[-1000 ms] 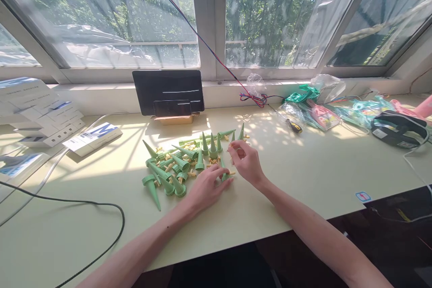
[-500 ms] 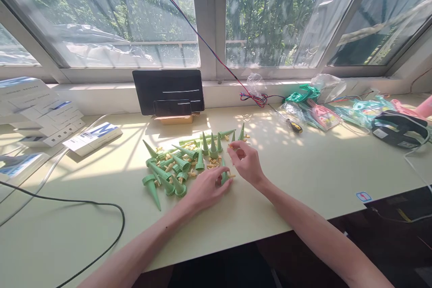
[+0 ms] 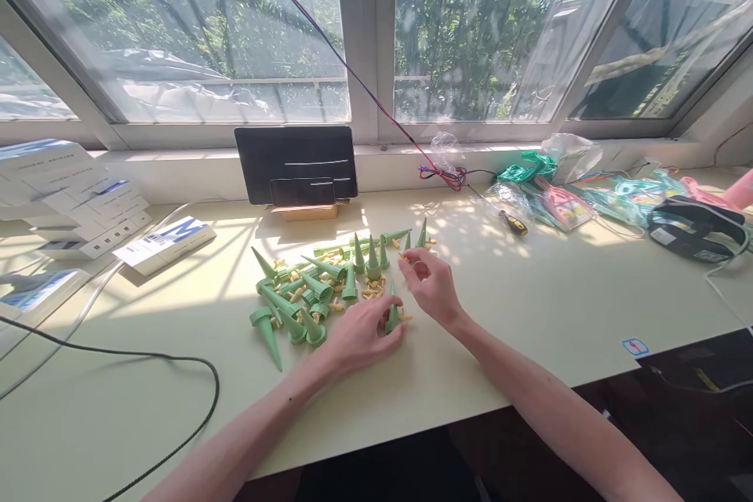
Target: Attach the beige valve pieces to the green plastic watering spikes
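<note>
My left hand (image 3: 365, 332) rests on the table with thumb and fingers curled around an upright green plastic spike (image 3: 392, 315). A small tan peg-like piece (image 3: 405, 317) shows at the right side of this spike, by my fingertips. Just above and to the right, my right hand (image 3: 432, 285) is closed in a pinch on a small tan piece (image 3: 403, 256), mostly hidden by the fingers. Left of my hands lies a loose pile of green spikes (image 3: 318, 287), mixed with small tan pieces (image 3: 372, 289). Several spikes stand point up behind, including one (image 3: 422, 233) beyond my right hand.
A dark tablet (image 3: 296, 165) leans on a stand at the back. White boxes (image 3: 166, 241) and cables (image 3: 170, 357) occupy the left. A screwdriver (image 3: 514, 223), bagged items (image 3: 565, 204) and a black device (image 3: 697, 227) lie right. The table's front edge runs below my forearms.
The view has tilted slightly, so everything sits a little lower in frame. My left thumb has moved slightly down, leaving the spike more exposed. My right hand keeps its pinch.
</note>
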{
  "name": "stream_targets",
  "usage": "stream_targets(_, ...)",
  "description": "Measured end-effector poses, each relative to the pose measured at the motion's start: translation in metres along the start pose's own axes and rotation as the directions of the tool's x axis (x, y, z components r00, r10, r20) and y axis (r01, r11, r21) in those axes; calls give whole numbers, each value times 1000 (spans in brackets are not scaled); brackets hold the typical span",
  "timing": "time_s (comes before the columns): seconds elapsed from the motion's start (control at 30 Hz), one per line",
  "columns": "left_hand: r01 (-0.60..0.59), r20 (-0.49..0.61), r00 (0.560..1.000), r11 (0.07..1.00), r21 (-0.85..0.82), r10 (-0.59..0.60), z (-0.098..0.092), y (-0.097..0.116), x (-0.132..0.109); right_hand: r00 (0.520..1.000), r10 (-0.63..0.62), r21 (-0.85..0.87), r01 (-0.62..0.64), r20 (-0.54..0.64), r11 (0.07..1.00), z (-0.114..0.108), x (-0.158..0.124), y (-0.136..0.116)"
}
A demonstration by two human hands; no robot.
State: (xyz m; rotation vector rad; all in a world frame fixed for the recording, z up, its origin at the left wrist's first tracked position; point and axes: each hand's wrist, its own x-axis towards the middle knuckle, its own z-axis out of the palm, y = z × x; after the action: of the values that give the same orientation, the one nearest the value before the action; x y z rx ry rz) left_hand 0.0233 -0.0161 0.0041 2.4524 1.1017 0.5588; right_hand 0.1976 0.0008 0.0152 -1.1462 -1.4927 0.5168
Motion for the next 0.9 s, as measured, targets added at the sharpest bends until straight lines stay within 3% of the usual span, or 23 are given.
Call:
stream_targets(0.43,-60,-65,996,998,-31,58,2,1,-2,1000,24,31,-23,-15,999,-2,2,3)
stream_targets(0.57,-64,-147,988,996,-58,54,5,-1,-1,1000,25,38,-24,-18,999,-2,2,3)
stream_targets(0.73,-31,-392,920,992,-125,-21,4,-2,2,999,25,48,-24,-25,999,-2,1,3)
stream_targets(0.9,-19,-520,849,978,-207,-94,-1,-3,3,999,38,49,-38,-7,998,-1,1,2)
